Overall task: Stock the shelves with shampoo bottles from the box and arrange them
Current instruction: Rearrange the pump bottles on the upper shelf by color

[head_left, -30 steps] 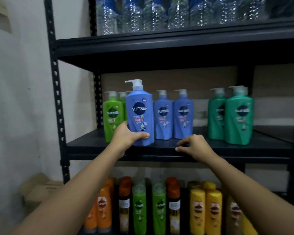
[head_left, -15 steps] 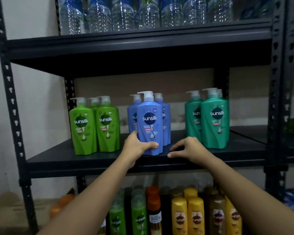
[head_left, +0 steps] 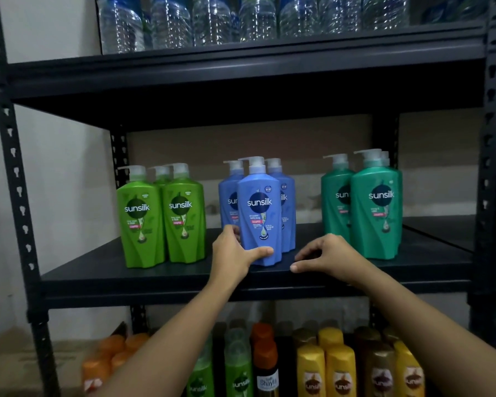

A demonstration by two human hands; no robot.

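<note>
Holding the front blue bottle (head_left: 259,219) low down near its bottom, the left hand (head_left: 235,255) has its thumb across the front and its fingers curled round the left side. The bottle stands up straight on the middle shelf (head_left: 184,275), close to the front edge.

The right hand (head_left: 324,256) is just to the right of that bottle. It holds nothing. Its fingers are bent and loose, and the fingertips rest on the shelf near the front edge.

Two more blue bottles (head_left: 285,207) stand right behind the front one, one peeking out on each side. All have white pump tops.

To the left, apart from the blue ones, stand the light green bottles (head_left: 161,216), two in front and touching side by side, with one more pump top showing behind. To the right stand the dark green bottles (head_left: 375,207), bunched close together.

On the top shelf (head_left: 241,67) is a row of clear water bottles (head_left: 212,21). Below the middle shelf are smaller bottles (head_left: 312,368) packed tight: orange, green, yellow and brown ones.

The rack (head_left: 15,181) is black metal with holes down its posts. A pale wall (head_left: 63,181) is behind it on the left.
</note>
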